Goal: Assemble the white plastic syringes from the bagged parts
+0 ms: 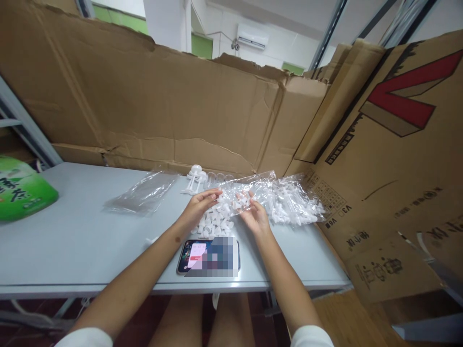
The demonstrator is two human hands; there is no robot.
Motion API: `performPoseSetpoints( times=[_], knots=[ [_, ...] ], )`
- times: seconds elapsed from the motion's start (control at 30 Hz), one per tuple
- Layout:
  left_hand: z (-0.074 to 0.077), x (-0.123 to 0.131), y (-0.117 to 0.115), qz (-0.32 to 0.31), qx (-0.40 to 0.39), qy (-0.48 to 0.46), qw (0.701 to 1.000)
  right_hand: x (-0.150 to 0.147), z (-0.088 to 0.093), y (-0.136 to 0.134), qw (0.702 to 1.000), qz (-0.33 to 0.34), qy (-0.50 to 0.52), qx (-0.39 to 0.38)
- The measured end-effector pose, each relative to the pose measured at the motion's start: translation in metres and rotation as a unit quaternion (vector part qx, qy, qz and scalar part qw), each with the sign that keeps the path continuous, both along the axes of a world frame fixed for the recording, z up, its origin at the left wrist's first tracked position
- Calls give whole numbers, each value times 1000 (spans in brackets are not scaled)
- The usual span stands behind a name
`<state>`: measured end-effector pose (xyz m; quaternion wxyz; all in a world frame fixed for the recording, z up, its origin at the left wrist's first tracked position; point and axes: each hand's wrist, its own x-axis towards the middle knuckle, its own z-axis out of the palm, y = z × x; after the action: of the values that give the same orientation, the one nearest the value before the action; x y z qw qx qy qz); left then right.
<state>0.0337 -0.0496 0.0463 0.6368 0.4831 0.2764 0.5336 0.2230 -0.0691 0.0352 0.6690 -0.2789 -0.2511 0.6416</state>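
Note:
My left hand (200,204) and my right hand (254,212) rest over a heap of small white plastic parts (216,220) on the grey table (79,241). Both hands pinch the near edge of a clear plastic bag (253,190) that lies across the heap and holds more white parts. The left fingers curl around the bag's left end. The right fingers close on its middle. Behind the hands stand a few white plastic pieces (195,178) and clear tubes (217,178).
A phone (208,256) lies face up near the table's front edge. An empty clear bag (144,193) lies to the left, a green packet (21,190) at the far left. Cardboard sheets (162,106) wall the back and right side.

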Motion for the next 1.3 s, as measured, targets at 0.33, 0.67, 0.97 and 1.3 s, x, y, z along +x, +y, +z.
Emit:
performPoseSetpoints(
  times=[0.33,0.67,0.97,1.3],
  knots=[
    [10,-32,8,-21,46,227,973,17,8,0,997,-75,10,8],
    [-6,-25,8,-78,153,357,918,16,7,1,998,-60,9,-3],
    [-5,-23,2,-69,193,392,897,15,9,-2,998,-60,-2,1],
    [14,-15,-10,-47,-3,51,998,7,11,-5,999,-35,-20,21]
  ],
)
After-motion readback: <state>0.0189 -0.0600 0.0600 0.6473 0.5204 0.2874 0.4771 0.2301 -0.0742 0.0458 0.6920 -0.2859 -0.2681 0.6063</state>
